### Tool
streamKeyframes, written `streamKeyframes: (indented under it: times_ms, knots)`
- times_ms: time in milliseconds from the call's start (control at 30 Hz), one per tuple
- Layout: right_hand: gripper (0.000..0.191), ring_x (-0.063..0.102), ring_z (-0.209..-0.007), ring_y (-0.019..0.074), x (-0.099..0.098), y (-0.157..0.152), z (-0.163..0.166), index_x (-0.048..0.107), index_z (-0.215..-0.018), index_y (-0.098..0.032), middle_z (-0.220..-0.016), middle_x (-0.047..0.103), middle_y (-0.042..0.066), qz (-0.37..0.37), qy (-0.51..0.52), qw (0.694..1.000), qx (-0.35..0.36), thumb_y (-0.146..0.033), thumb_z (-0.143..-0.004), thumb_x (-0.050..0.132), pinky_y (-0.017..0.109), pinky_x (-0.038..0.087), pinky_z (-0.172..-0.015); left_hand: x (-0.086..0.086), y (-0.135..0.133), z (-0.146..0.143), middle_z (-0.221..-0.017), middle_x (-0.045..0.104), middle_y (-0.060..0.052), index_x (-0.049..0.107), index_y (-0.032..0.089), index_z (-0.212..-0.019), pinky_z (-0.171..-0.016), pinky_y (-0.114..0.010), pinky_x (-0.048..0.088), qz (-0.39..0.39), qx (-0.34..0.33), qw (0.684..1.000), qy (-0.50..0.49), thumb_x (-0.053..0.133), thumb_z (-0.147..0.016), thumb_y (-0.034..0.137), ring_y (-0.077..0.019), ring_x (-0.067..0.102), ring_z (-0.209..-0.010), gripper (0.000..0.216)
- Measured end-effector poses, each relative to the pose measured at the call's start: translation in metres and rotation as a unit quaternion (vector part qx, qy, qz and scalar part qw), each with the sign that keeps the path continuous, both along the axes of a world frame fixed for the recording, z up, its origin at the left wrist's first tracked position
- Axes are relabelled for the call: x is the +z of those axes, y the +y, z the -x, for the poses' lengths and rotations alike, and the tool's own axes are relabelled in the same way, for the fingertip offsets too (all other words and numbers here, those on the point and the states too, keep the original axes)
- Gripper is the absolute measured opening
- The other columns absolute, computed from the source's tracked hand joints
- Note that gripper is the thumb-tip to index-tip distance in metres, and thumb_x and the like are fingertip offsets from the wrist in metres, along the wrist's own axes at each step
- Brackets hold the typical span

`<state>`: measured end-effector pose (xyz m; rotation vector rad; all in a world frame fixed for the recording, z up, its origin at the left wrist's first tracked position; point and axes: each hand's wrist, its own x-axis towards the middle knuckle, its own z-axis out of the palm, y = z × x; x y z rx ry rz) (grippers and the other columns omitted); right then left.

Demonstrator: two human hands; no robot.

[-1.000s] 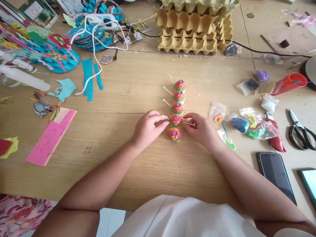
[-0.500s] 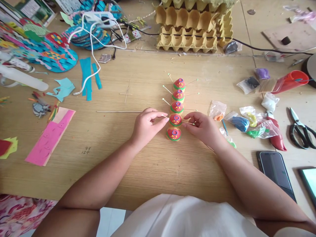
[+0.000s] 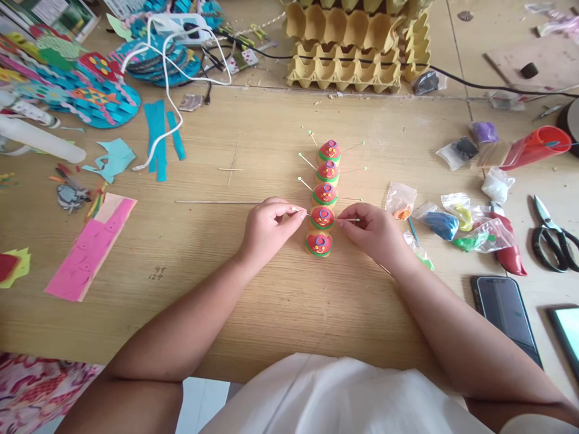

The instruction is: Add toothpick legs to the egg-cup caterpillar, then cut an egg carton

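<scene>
Several egg-carton cups with red domes, green bands and small faces stand in a column on the table. My left hand point(image 3: 274, 228) pinches a thin toothpick point(image 3: 297, 209) that points into the left side of the fourth cup point(image 3: 322, 218). From the right, my right hand point(image 3: 371, 232) closes finger and thumb round another toothpick point(image 3: 351, 220) with a pale green ball tip, at that same cup's side. The nearest cup point(image 3: 319, 244) shows no sticks. The three farther cups, the top one point(image 3: 330, 150) included, have green-tipped toothpicks on both sides.
Egg cartons point(image 3: 344, 69) lie at the back. Bags of coloured clay point(image 3: 441, 223), scissors point(image 3: 549, 232) and a phone point(image 3: 506, 313) are on the right. A white cable point(image 3: 168, 90), blue strips point(image 3: 156, 138) and pink paper point(image 3: 93, 250) lie left. A long thin stick point(image 3: 217, 202) reaches towards my left hand.
The fingers of my left hand have drawn slightly back from the fourth cup. My right fingertips have shifted slightly on their toothpick. The cups stay in place.
</scene>
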<state>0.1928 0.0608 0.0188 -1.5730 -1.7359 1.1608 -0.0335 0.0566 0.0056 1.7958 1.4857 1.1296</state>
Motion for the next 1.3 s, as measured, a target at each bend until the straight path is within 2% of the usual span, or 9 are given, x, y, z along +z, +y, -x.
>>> streamKeyframes:
  times_ms: [433, 600, 733, 867, 1000, 1100, 1167, 1300]
  knots:
    - [0.02, 0.042, -0.053, 0.009, 0.0, 0.001, 0.0, 0.068, -0.084, -0.018, -0.061, 0.055, -0.004, 0.012, 0.012, 1.0, -0.003, -0.038, -0.084, 0.065, 0.025, 0.031, -0.051, -0.002, 0.0, 0.0, -0.081, 0.075, -0.003, 0.078, 0.019, -0.079, -0.061, -0.027, 0.045, 0.02, 0.006, 1.0, -0.013, 0.071, -0.084, 0.025, -0.0147, 0.064, -0.073, 0.01]
    - [0.02, 0.052, -0.059, 0.0115, -0.003, 0.001, -0.001, 0.068, -0.087, -0.019, -0.073, 0.065, 0.001, 0.02, 0.028, 0.999, -0.003, -0.038, -0.083, 0.067, 0.026, 0.036, -0.053, -0.003, 0.0, 0.002, -0.082, 0.074, -0.002, 0.079, 0.02, -0.086, -0.06, -0.027, 0.044, 0.023, 0.0, 1.0, -0.013, 0.073, -0.083, 0.026, -0.0126, 0.058, -0.067, 0.009]
    - [0.02, 0.057, -0.064, 0.0134, -0.006, 0.001, -0.002, 0.067, -0.091, -0.02, -0.082, 0.069, 0.003, 0.027, 0.047, 0.999, 0.003, -0.037, -0.081, 0.069, 0.026, 0.04, -0.056, -0.003, -0.001, 0.004, -0.086, 0.074, -0.003, 0.079, 0.021, -0.093, -0.063, -0.028, 0.045, 0.036, -0.001, 0.999, -0.013, 0.074, -0.081, 0.026, -0.0132, 0.058, -0.069, 0.014]
    - [0.024, 0.054, -0.062, 0.0124, -0.006, 0.001, -0.003, 0.066, -0.094, -0.019, -0.08, 0.066, 0.001, 0.03, 0.046, 0.998, 0.005, -0.038, -0.08, 0.07, 0.026, 0.039, -0.056, -0.003, -0.002, 0.005, -0.086, 0.072, -0.002, 0.078, 0.021, -0.097, -0.063, -0.028, 0.045, 0.035, -0.003, 0.999, -0.007, 0.075, -0.08, 0.025, -0.0127, 0.056, -0.069, 0.018]
    - [0.025, 0.047, -0.057, 0.0106, -0.003, 0.001, -0.004, 0.063, -0.096, -0.021, -0.068, 0.056, -0.004, 0.034, 0.032, 0.999, 0.008, -0.037, -0.079, 0.07, 0.025, 0.036, -0.054, -0.003, -0.002, 0.008, -0.091, 0.068, -0.001, 0.075, 0.022, -0.104, -0.069, -0.028, 0.045, 0.025, -0.002, 1.0, 0.001, 0.071, -0.079, 0.018, -0.0128, 0.054, -0.074, 0.026]
    - [0.024, 0.047, -0.056, 0.0109, 0.004, -0.002, -0.007, 0.058, -0.096, -0.022, -0.065, 0.053, -0.007, 0.023, -0.017, 0.999, 0.019, -0.035, -0.079, 0.069, 0.025, 0.036, -0.055, -0.005, -0.003, 0.011, -0.094, 0.064, -0.001, 0.068, 0.022, -0.107, -0.067, -0.026, 0.043, 0.051, -0.002, 0.998, -0.043, 0.065, -0.075, 0.01, -0.0126, 0.05, -0.075, 0.035]
    - [0.023, 0.05, -0.057, 0.0119, 0.011, -0.007, -0.009, 0.056, -0.095, -0.023, -0.066, 0.056, -0.006, 0.006, -0.096, 0.995, 0.038, -0.034, -0.079, 0.07, 0.025, 0.035, -0.057, -0.006, -0.004, 0.012, -0.095, 0.061, -0.001, 0.063, 0.022, -0.106, -0.063, -0.025, 0.04, 0.066, 0.007, 0.995, -0.08, 0.062, -0.072, 0.008, -0.0128, 0.049, -0.077, 0.037]
    - [0.019, 0.052, -0.059, 0.0143, 0.038, -0.02, -0.014, 0.057, -0.082, -0.024, -0.066, 0.061, -0.002, -0.024, -0.267, 0.959, 0.094, -0.039, -0.084, 0.068, 0.027, 0.03, -0.056, -0.004, -0.006, 0.012, -0.092, 0.055, 0.0, 0.056, 0.023, -0.1, -0.068, -0.025, 0.043, 0.026, 0.038, 0.992, -0.119, 0.063, -0.07, 0.01, -0.0128, 0.05, -0.079, 0.033]
